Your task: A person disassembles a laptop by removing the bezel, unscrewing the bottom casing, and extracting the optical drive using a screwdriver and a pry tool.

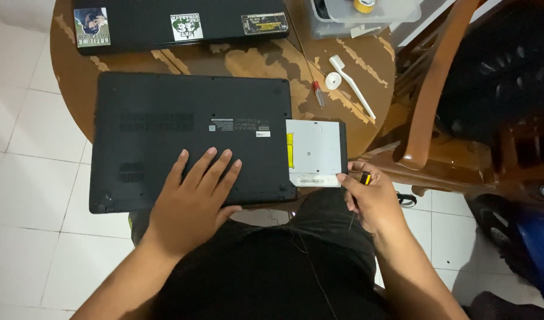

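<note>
- Two bare hands at work over a black laptop turned bottom-up (189, 139) on a round brown wooden table with worn, patchy varnish (248, 62).
- Left hand (195, 198) pressed flat on the laptop's underside near its front edge, fingers spread wide, gripping nothing.
- Right hand (373, 198) at the front right corner of a slim silver optical drive with a black front bezel (315, 151), fingertips pinched there; also closed around a small tool with a yellow-and-black handle (365, 178), shaft hidden by the hand.
- Silver drive sticking partway out of the laptop's right side, level with the case, overhanging the table edge.
- Behind the open job, a second black laptop with stickers on its closed lid (180, 24) at the far edge of the table.
- Near the table's right edge, a thin screwdriver with a red-and-clear handle (316, 93), a small white disc (333, 79) and a white brush with a long handle (352, 86), all close together.
- At the far right corner, a clear plastic box (361, 18) with a yellow roll of tape (364, 5) inside.
- Right of the table, a brown wooden chair (438, 101); white floor tiles (23, 148) below.
</note>
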